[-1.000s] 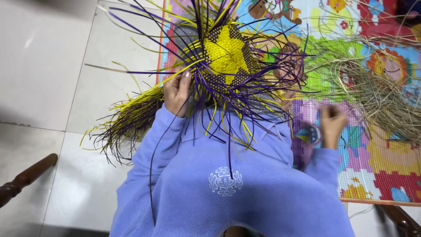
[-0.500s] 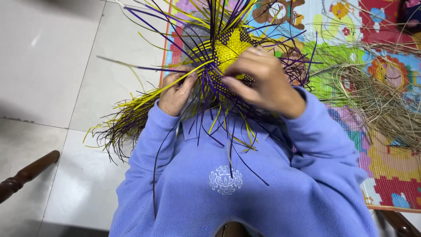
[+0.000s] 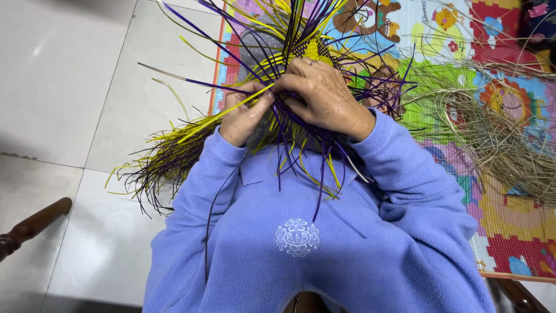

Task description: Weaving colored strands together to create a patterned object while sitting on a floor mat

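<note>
A half-woven piece of purple and yellow strips (image 3: pixel 315 52) rests on my lap, with loose ends sticking out all round. My left hand (image 3: pixel 243 116) grips strips at its near left edge, thumb and fingers pinched on a yellow strip (image 3: pixel 214 116) that runs out to the left. My right hand (image 3: pixel 324 95) lies over the near middle of the weave, fingers curled down into the purple strips. Both hands touch each other at the fingertips. The woven centre is mostly hidden under my hands.
A bundle of loose yellow and purple strips (image 3: pixel 168 156) lies on the white tiled floor at my left. A pile of dry straw-coloured fibre (image 3: pixel 498 145) sits on the colourful foam puzzle mat (image 3: pixel 509 232) at right. A dark wooden chair leg (image 3: pixel 29 226) shows at lower left.
My right hand came from the mat at right onto the weave and now meets my left hand. The left hand stayed on the weave's left edge. The view moved closer.
</note>
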